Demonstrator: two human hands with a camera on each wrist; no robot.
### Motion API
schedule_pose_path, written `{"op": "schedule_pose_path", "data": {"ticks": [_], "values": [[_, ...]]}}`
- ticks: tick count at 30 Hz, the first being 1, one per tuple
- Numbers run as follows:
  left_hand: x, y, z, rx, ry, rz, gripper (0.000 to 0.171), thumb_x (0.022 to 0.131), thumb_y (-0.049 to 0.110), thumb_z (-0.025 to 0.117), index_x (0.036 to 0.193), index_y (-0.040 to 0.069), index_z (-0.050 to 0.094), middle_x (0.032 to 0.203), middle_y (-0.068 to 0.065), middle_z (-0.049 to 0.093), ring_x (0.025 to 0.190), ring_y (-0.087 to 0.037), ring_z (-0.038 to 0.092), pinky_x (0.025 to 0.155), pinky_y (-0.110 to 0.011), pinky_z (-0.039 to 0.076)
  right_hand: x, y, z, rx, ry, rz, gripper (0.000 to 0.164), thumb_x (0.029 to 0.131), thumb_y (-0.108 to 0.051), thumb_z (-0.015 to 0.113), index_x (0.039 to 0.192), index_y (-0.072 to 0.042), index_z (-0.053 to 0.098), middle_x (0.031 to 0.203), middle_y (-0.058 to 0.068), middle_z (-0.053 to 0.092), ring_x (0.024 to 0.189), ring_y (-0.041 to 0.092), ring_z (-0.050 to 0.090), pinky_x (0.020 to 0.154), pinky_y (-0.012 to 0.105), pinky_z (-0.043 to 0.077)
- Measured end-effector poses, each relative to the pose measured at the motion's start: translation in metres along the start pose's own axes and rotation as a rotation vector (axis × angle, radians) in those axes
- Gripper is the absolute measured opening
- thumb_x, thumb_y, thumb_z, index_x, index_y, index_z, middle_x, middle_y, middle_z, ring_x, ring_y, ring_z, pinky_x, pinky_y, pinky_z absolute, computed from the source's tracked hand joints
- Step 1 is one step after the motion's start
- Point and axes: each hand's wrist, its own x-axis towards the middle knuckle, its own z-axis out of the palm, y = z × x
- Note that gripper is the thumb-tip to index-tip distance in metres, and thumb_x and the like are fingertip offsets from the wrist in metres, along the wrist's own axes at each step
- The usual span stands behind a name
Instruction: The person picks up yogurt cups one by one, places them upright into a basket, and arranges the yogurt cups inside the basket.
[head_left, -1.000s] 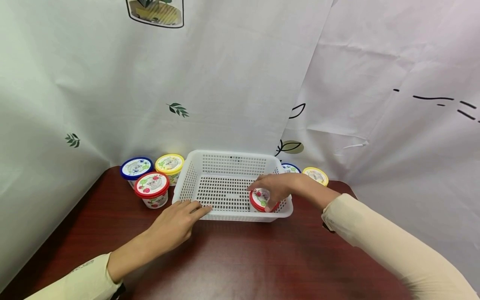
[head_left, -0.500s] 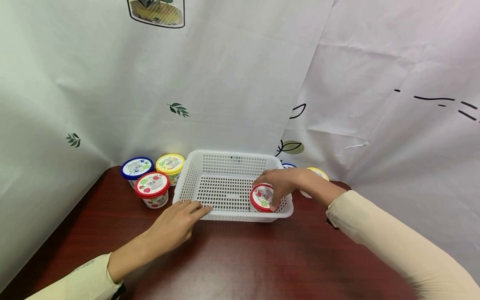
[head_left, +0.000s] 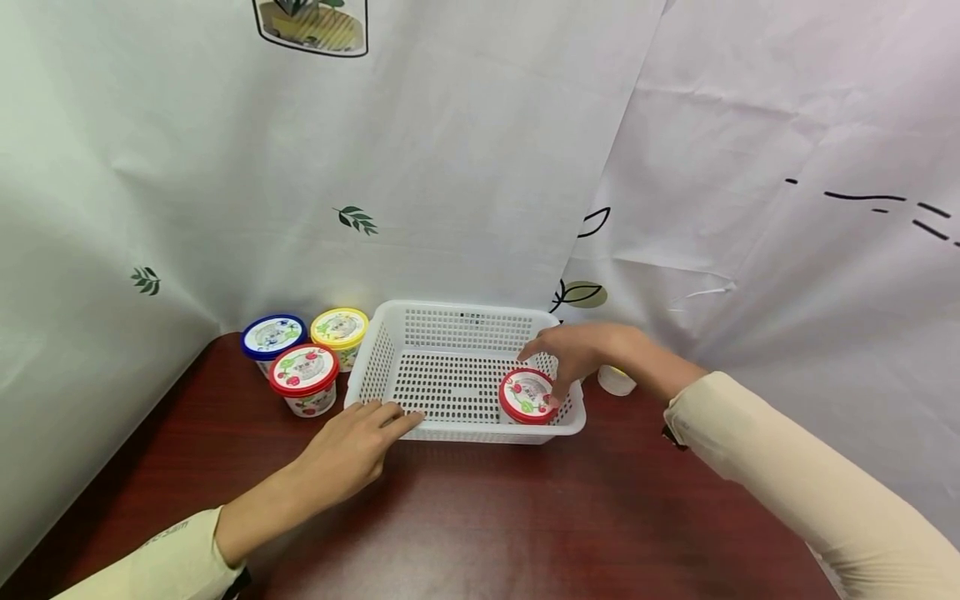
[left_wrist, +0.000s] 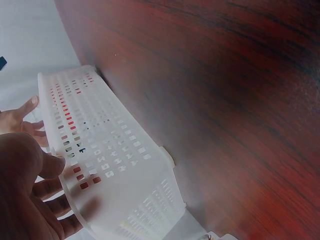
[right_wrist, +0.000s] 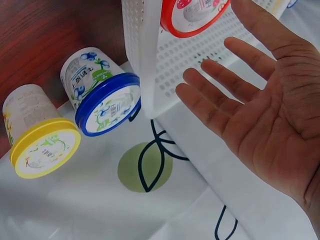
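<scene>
A white perforated plastic basket [head_left: 450, 432] stands on the table, and my left hand [head_left: 352, 442] holds its near left corner. In the left wrist view, the fingers [left_wrist: 49, 188] reach over the rim and the thumb lies along it. Inside the basket's right end sits an upright red-lidded tub [head_left: 527, 395] with berry prints. My right hand [head_left: 577, 354] hovers at that tub's right side. The right wrist view shows this hand [right_wrist: 270, 120] with spread fingers and a bare palm, nothing gripped; its thumb overlaps the lid's edge there.
Left of the basket stand tubs with blue [head_left: 273, 335], yellow [head_left: 340, 328] and red [head_left: 303, 371] lids. Right of it are a blue-lidded tub [right_wrist: 102, 90] and a yellow-lidded tub [right_wrist: 42, 132]. A white printed curtain [head_left: 465, 167] hangs directly behind on the dark red table [head_left: 480, 517].
My right hand has drawn back to the right and slightly up, its fingers coming away from the red-lidded tub, which stays in the basket. The left hand has kept its place.
</scene>
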Motion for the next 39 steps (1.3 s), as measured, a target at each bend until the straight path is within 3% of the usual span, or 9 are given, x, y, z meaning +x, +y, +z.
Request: {"op": "schedule_pose_path", "data": {"ticks": [15,20,23,29,39], "values": [[0.0,0.001,0.0,0.001,0.007,0.003,0.059,0.081,-0.007,0.076,0.136,0.013,0.08,0.113,-0.005,0.077,0.101,-0.026,0.072,0.089,-0.042,0.064,-0.004,0.014,-0.005,0.005,-0.029,0.036,0.085,0.088,-0.038,0.097,0.164,-0.022,0.061,0.17,0.016,0.057,0.152,0.037,0.058,0.127,0.059,0.049],[0.0,0.001,-0.001,-0.001,0.001,0.0,0.058,0.082,-0.007,0.076,0.135,0.013,0.08,0.113,-0.005,0.077,0.102,-0.027,0.073,0.09,-0.043,0.064,-0.007,0.018,-0.009,0.029,-0.043,0.052,0.082,0.091,-0.039,0.095,0.163,-0.021,0.06,0.166,0.018,0.06,0.137,0.032,0.071,0.122,0.055,0.054],[0.0,0.001,-0.001,-0.002,-0.005,-0.002,0.057,0.082,-0.007,0.076,0.135,0.013,0.079,0.113,-0.005,0.077,0.103,-0.027,0.073,0.092,-0.043,0.064,-0.01,0.022,-0.011,0.02,-0.04,0.055,0.08,0.092,-0.039,0.094,0.162,-0.019,0.06,0.163,0.02,0.062,0.132,0.029,0.071,0.119,0.054,0.056],[0.0,0.0,-0.001,0.006,-0.005,0.0,0.058,0.082,-0.007,0.076,0.135,0.014,0.079,0.114,-0.005,0.077,0.103,-0.027,0.073,0.093,-0.044,0.065,-0.015,0.031,-0.014,0.043,-0.029,0.061,0.08,0.094,-0.037,0.092,0.163,-0.013,0.059,0.163,0.022,0.062,0.149,0.039,0.06,0.124,0.057,0.051],[0.0,0.001,-0.001,0.011,0.0,0.004,0.057,0.082,-0.007,0.077,0.135,0.013,0.08,0.112,-0.005,0.077,0.102,-0.027,0.073,0.092,-0.043,0.064,-0.019,0.042,-0.014,0.028,-0.032,0.066,0.085,0.092,-0.033,0.094,0.164,-0.008,0.057,0.159,0.024,0.064,0.153,0.045,0.057,0.125,0.06,0.05]]}}
